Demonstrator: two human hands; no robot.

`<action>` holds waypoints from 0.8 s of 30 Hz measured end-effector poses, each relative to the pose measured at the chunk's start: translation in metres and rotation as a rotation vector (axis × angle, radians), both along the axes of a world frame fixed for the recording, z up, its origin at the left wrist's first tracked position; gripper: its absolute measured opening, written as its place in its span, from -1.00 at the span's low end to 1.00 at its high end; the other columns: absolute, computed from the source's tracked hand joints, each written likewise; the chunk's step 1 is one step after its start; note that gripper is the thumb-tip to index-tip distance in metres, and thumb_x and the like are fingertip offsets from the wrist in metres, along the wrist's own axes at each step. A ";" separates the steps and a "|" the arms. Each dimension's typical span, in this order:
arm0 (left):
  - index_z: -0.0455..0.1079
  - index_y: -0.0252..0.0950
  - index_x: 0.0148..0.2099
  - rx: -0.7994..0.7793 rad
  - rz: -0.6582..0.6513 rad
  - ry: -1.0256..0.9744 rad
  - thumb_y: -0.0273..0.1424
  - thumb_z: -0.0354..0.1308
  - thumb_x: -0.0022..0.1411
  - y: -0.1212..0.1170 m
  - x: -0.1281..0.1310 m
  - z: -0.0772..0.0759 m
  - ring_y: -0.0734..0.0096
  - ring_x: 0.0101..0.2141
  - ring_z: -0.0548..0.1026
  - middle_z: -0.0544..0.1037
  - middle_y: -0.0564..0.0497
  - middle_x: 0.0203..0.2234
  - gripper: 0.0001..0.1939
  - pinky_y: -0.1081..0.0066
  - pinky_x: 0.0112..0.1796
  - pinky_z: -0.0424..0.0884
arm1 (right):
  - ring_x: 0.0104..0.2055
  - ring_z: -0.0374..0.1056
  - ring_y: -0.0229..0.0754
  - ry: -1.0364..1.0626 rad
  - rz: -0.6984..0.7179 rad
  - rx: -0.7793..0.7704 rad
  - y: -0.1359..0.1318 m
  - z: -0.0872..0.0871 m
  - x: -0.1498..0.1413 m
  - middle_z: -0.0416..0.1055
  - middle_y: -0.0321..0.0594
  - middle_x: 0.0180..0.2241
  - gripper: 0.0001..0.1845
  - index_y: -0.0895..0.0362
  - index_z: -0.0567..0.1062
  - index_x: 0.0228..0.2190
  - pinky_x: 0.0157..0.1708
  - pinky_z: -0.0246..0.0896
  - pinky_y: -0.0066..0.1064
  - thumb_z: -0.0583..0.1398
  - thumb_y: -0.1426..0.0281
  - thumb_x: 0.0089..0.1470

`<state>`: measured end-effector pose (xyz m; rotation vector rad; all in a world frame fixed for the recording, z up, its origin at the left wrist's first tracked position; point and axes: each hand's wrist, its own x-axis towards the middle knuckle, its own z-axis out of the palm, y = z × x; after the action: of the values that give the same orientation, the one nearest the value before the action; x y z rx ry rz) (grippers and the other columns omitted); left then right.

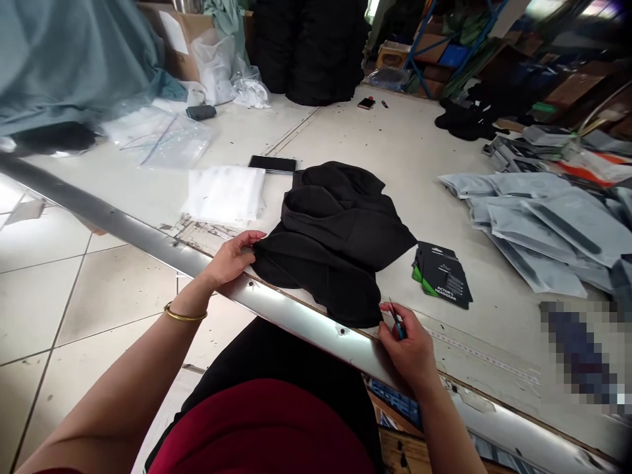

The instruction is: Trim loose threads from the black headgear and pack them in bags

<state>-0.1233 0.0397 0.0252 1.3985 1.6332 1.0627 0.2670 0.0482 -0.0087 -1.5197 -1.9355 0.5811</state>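
A black cloth piece lies at the table's near edge, in front of a pile of similar black cloth pieces. My left hand pinches its left end between thumb and fingers. At the right end, my right hand is closed with thumb and fingertips against the cloth's corner. Small thread snips with a blue handle and thin dark blades are tucked in that same hand, pointing up. Much of the snips is hidden by the fingers. The cloth lies roughly flat, its edges curved.
Black cards printed "Actor's Headgear" lie right of the cloth. Filled translucent packets are heaped farther right. White sheets and a phone lie behind left. A metal strip edges the table; tall black stacks stand behind.
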 end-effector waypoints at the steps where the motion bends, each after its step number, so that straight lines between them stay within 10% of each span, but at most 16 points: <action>1: 0.31 -0.25 0.04 -0.005 0.008 0.009 -0.45 0.05 -0.02 0.001 0.001 -0.001 0.19 -0.08 0.43 0.48 -0.06 -0.09 -0.50 0.23 -0.01 0.33 | -0.16 0.40 -0.09 -0.006 0.002 0.019 0.000 -0.001 -0.001 0.47 -0.18 -0.16 -0.62 0.06 0.40 -0.12 -0.12 0.27 -0.23 0.17 0.30 -0.04; 18: 0.42 -0.23 -0.09 0.001 0.121 0.224 -0.21 0.11 0.09 0.003 0.007 -0.007 0.26 -0.27 0.48 0.55 0.02 -0.27 -0.65 0.34 -0.15 0.37 | -0.08 0.41 -0.09 0.008 0.125 0.063 0.000 -0.004 -0.006 0.48 -0.21 -0.11 -0.60 0.01 0.36 -0.01 -0.05 0.29 -0.20 0.13 0.28 0.08; 24: 0.40 -0.27 -0.17 0.057 0.214 0.259 -0.14 0.04 0.17 0.032 0.009 0.005 0.38 -0.45 0.42 0.50 0.04 -0.47 -0.67 0.43 -0.36 0.36 | -0.45 0.39 -0.16 0.209 -0.182 0.015 0.042 0.009 -0.002 0.49 -0.22 -0.43 -0.61 0.12 0.44 -0.18 -0.36 0.31 -0.30 0.14 0.14 0.02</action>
<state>-0.1148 0.0718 0.0304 1.4723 1.9898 1.0908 0.2652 0.0899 -0.0001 -1.5405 -1.6220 0.6166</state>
